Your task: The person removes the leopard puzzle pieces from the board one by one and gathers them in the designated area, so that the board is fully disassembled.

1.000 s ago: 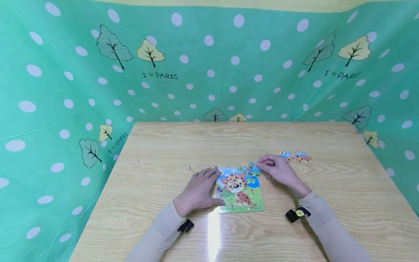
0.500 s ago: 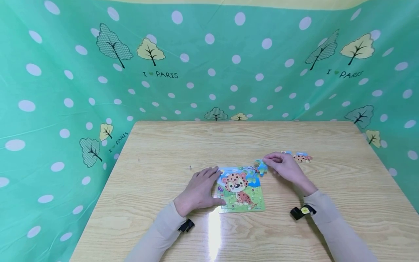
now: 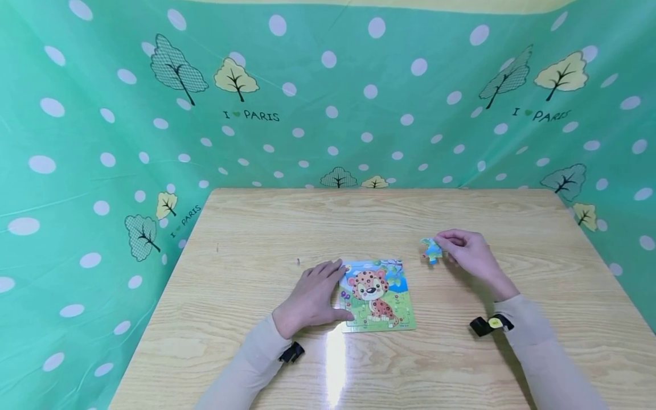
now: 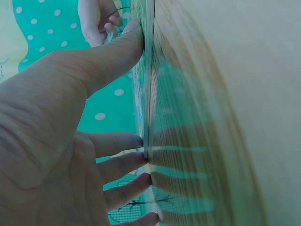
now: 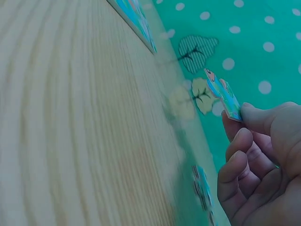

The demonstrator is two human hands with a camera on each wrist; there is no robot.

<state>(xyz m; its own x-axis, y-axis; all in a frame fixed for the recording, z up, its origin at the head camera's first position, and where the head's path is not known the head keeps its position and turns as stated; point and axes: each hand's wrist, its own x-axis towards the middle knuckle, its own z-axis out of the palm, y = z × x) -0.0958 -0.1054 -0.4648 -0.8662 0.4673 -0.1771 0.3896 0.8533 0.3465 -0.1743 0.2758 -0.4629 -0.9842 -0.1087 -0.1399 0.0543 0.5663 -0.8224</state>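
A leopard jigsaw puzzle (image 3: 376,299) lies flat on the table, its upper right corner showing a branch with leaves. Along its left side rests my left hand (image 3: 314,296), fingers spread and straight; the thumb (image 4: 124,42) lies on the puzzle's face while the fingertips touch its edge and the tabletop. Up and to the right of the puzzle, my right hand (image 3: 471,256) pinches a blue and green jigsaw piece (image 3: 431,250) between thumb and forefinger, held above the table. Below that hand, loose jigsaw pieces (image 5: 202,188) show in the right wrist view; the hand mostly hides them in the head view.
The wooden table (image 3: 256,228) ends at a green dotted cloth (image 3: 328,102) behind and at the sides. A tiny dark speck (image 3: 298,262) lies left of the puzzle. Light glares off the table (image 3: 335,364) near the front. Black wrist mounts (image 3: 292,353) sit on both sleeves.
My right hand has carried the jigsaw piece away from the puzzle's upper right corner, to the right and farther back, and now covers the loose pieces. The left hand stays in place.
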